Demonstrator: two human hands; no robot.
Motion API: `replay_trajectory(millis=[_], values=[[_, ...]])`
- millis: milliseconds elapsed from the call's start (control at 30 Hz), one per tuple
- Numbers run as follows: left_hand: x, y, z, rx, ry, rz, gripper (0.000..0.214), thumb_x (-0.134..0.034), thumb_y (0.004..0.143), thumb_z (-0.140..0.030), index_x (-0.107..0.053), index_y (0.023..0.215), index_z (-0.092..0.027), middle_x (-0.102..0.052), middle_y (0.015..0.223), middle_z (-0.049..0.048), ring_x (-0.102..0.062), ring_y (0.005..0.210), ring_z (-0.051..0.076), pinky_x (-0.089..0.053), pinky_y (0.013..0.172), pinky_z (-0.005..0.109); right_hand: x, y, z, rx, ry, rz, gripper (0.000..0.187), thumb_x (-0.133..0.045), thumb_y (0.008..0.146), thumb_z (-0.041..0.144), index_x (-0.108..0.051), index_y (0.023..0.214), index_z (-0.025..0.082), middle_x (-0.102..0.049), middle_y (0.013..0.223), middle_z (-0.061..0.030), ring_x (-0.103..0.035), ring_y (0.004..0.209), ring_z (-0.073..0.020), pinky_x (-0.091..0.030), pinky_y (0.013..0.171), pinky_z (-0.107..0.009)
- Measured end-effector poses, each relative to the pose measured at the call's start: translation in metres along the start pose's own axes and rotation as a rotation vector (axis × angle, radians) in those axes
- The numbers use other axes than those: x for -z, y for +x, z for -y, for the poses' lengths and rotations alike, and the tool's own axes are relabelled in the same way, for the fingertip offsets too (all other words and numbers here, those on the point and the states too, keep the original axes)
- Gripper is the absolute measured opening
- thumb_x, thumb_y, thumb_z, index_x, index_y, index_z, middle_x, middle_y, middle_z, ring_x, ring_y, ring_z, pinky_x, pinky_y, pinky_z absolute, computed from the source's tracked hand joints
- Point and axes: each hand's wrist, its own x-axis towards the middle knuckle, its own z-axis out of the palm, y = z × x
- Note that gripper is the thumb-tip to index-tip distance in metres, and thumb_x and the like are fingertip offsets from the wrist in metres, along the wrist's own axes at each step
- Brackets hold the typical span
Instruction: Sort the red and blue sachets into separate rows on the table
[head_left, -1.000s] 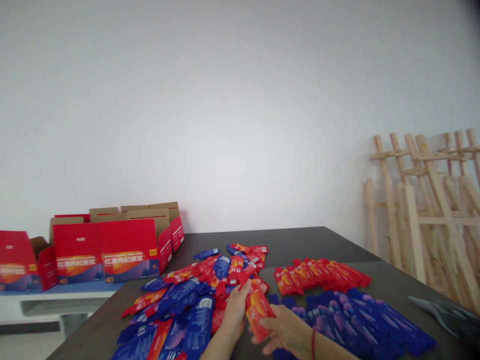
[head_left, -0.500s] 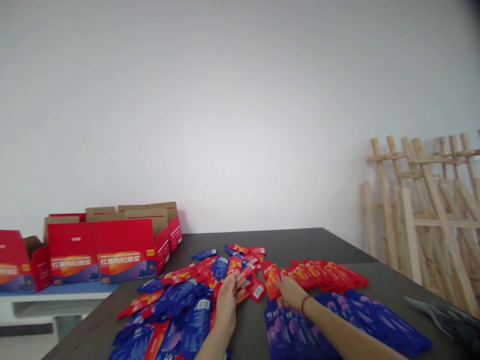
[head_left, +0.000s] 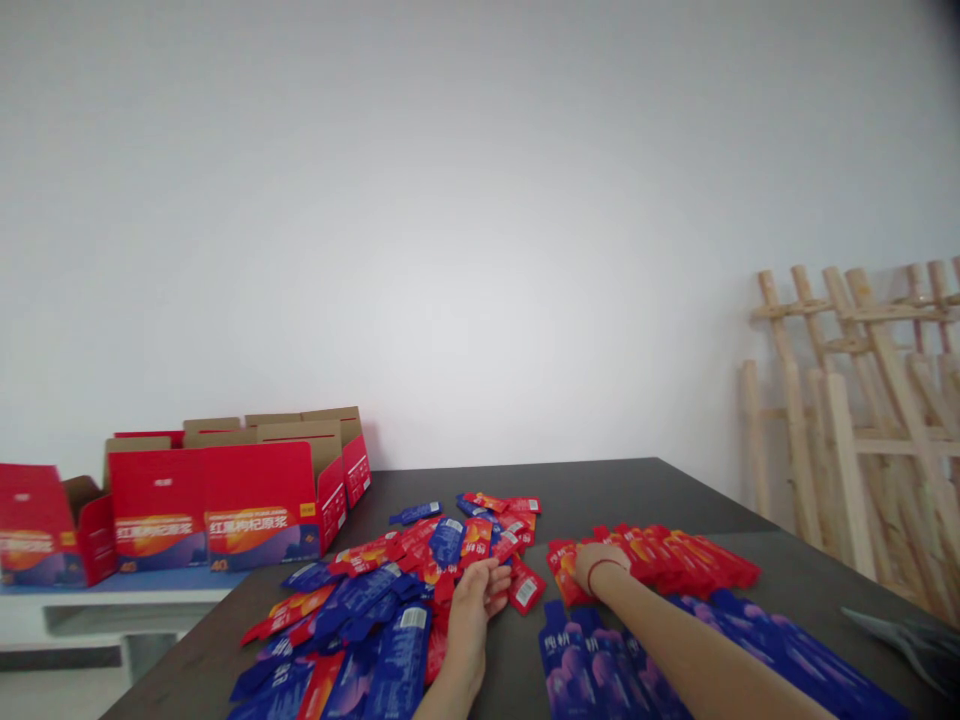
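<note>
My right hand (head_left: 598, 566), a red band at its wrist, is closed on a red pouch (head_left: 562, 572) at the left end of a fanned row of red pouches (head_left: 675, 558); its fingertips are partly hidden. Below my right forearm lies a row of blue pouches (head_left: 570, 665), overlapping one another. My left hand (head_left: 477, 597) is beside the right edge of a loose pile of blue and red pouches (head_left: 375, 605), fingers apart and slightly bent, holding nothing. A red pouch with a barcode label (head_left: 526, 588) lies just right of its fingertips.
Open red cartons (head_left: 259, 505) stand on a low white and blue bench (head_left: 150, 600) to the left. A dark tool resembling scissors (head_left: 900, 640) lies on the dark table (head_left: 585, 490) at the right. Wooden easel-like frames (head_left: 847, 420) lean by the wall.
My right hand has moved right and lowered the red pouch onto the left end of the red row. My left hand has shifted slightly right and down. The view has turned a little left.
</note>
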Motion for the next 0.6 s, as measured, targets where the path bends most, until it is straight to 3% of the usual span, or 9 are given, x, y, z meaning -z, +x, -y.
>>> replay_trajectory(millis=[67, 167, 267, 400, 600], values=[[0.001, 0.001, 0.002, -0.011, 0.023, -0.006, 0.055, -0.064, 0.066, -0.062, -0.064, 0.095, -0.015, -0.071, 0.093, 0.0127, -0.067, 0.084, 0.023, -0.049, 0.072, 0.031, -0.002, -0.005, 0.007, 0.004, -0.099, -0.031, 0.029, -0.053, 0.083, 0.023, -0.064, 0.108, 0.013, -0.06, 0.113, -0.0247, -0.055, 0.109, -0.0374, -0.044, 0.082, -0.058], [0.0, 0.002, 0.002, -0.017, 0.064, 0.0, 0.056, -0.064, 0.065, -0.063, -0.064, 0.094, -0.015, -0.071, 0.094, 0.0125, -0.067, 0.083, 0.022, -0.048, 0.072, 0.031, -0.008, -0.015, 0.017, 0.139, -0.191, -0.036, 0.037, -0.05, 0.081, 0.015, -0.061, 0.116, 0.018, -0.05, 0.133, -0.0186, -0.039, 0.128, -0.0318, -0.032, 0.098, -0.053], [-0.001, -0.001, 0.001, 0.007, 0.1, 0.006, 0.056, -0.064, 0.062, -0.065, -0.064, 0.091, -0.016, -0.071, 0.093, 0.0117, -0.066, 0.081, 0.022, -0.047, 0.072, 0.032, -0.013, -0.021, 0.017, 0.217, -0.248, 0.04, 0.041, -0.054, 0.075, 0.012, -0.063, 0.115, 0.022, -0.057, 0.127, -0.0128, -0.046, 0.123, -0.0277, -0.034, 0.099, -0.045], [-0.003, -0.006, 0.002, 0.048, 0.148, 0.043, 0.054, -0.063, 0.063, -0.064, -0.064, 0.09, -0.018, -0.071, 0.093, 0.0101, -0.065, 0.085, 0.022, -0.046, 0.072, 0.031, -0.009, -0.019, 0.001, 0.166, -0.298, 0.074, 0.041, -0.047, 0.078, 0.01, -0.062, 0.116, 0.015, -0.059, 0.122, -0.0173, -0.054, 0.114, -0.03, -0.04, 0.092, -0.045], [-0.003, -0.007, 0.006, 0.078, 0.19, 0.049, 0.054, -0.061, 0.063, -0.065, -0.064, 0.091, -0.018, -0.07, 0.096, 0.0099, -0.064, 0.089, 0.023, -0.044, 0.071, 0.029, 0.0, -0.017, -0.005, 0.171, -0.275, 0.045, 0.038, -0.057, 0.072, 0.013, -0.065, 0.109, 0.013, -0.059, 0.121, -0.0186, -0.051, 0.116, -0.032, -0.037, 0.094, -0.046]])
